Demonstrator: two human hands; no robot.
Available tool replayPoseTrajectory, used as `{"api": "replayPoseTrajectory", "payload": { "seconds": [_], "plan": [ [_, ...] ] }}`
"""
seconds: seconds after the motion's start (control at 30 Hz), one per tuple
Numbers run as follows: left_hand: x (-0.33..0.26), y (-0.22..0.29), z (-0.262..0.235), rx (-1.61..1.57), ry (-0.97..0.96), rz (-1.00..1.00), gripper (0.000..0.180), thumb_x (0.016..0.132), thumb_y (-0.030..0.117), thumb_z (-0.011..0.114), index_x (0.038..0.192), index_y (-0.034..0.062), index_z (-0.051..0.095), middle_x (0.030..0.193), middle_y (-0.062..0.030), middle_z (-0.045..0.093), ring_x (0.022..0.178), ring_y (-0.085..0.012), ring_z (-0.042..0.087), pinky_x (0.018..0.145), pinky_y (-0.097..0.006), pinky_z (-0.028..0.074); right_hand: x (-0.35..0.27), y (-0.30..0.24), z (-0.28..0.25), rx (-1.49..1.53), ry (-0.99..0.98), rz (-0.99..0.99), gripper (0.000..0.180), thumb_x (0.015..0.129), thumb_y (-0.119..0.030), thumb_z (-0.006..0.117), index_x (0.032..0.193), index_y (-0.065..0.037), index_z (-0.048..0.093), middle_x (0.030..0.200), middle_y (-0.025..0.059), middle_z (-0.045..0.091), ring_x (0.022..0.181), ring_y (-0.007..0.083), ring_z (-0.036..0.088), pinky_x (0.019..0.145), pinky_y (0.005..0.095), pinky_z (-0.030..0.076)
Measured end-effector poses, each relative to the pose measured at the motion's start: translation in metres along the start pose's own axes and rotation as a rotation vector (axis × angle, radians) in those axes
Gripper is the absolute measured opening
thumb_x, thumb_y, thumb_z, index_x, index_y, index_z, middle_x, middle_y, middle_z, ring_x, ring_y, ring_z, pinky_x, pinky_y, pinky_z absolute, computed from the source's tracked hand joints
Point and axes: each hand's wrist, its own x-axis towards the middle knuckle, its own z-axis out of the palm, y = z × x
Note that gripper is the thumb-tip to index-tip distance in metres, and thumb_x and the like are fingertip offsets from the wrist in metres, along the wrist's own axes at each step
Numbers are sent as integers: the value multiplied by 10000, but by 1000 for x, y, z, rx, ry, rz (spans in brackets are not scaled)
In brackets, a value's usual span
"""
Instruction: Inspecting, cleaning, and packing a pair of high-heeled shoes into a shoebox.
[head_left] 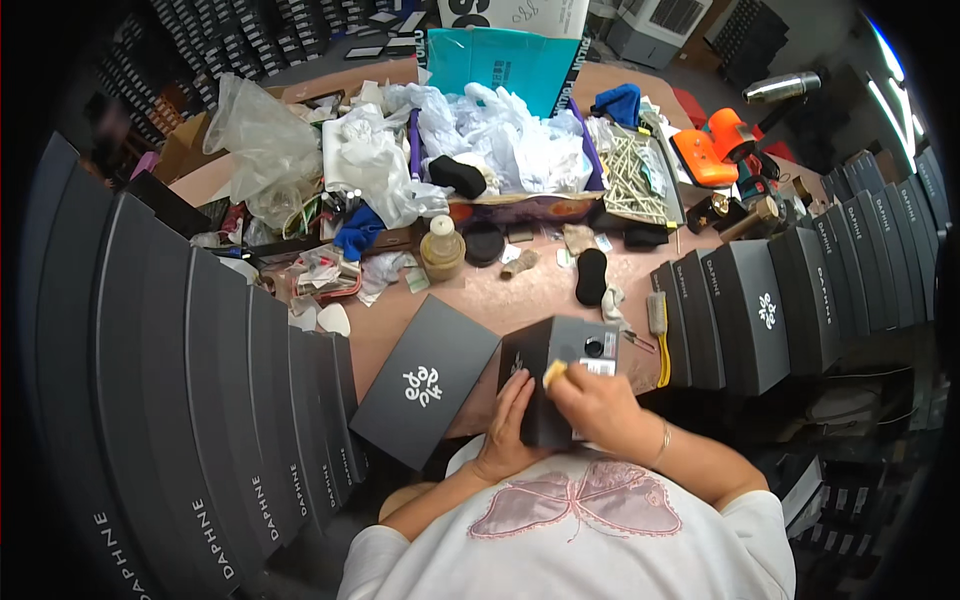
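Note:
A dark grey shoe box (542,412) stands at the table's near edge, close to my body. My left hand (508,425) lies along its left side with the fingers extended, holding it steady. My right hand (598,402) pinches a small yellowish pad (554,373), perhaps a sponge or folded cloth, against the box. Pale labels and a black round spot show on that face, partly covered by my right hand. Left of this box lies a flat dark grey lid or box (425,375) with a white printed design. What is inside the held box is hidden.
Stacked dark shoe boxes (145,350) line the left, and more boxes (755,310) stand at right. Farther back are a bottle (442,250), a black oval pad (591,277), a yellow brush (658,335), a purple bin (415,150) of white plastic, and an orange tool (704,158).

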Motion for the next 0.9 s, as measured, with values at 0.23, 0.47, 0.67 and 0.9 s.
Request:
{"api": "replayPoseTrajectory", "payload": {
  "seconds": [0.23, 0.47, 0.67, 0.9],
  "plan": [
    [35, 12, -10, -206, -155, -87, 1295, 594, 372, 868, 1460, -54, 5, 1510, -298, 72, 1416, -426, 104, 1149, -453, 167, 8, 3, -6, 91, -64, 51, 175, 738, -106, 630, 898, -92, 560, 782, 59, 505, 616, 217, 603, 465, 333, 481],
    [23, 4, 5, -216, -129, -73, 1244, 599, 312, 835, 1461, -61, 20, 1506, -309, 72, 1418, -438, 76, 1151, -477, 122, -3, 4, -15, 134, -184, -53, 208, 761, -128, 601, 956, -70, 556, 824, 73, 516, 623, 229, 617, 467, 342, 505],
    [26, 10, 3, -203, -125, -138, 1236, 588, 319, 827, 1470, -43, 40, 1511, -296, 81, 1419, -419, 105, 1149, -468, 131, 6, 14, 13, -58, -98, 11, 131, 744, -110, 617, 844, -82, 536, 800, 104, 531, 593, 265, 615, 470, 350, 512],
    [30, 15, 2, -170, -102, -138, 1208, 593, 303, 829, 1464, -53, 71, 1507, -296, 109, 1413, -419, 135, 1149, -455, 155, 37, 40, 0, 48, -78, 136, 172, 803, -102, 545, 966, -56, 510, 848, 132, 558, 639, 296, 646, 514, 387, 527]
  ]
}}
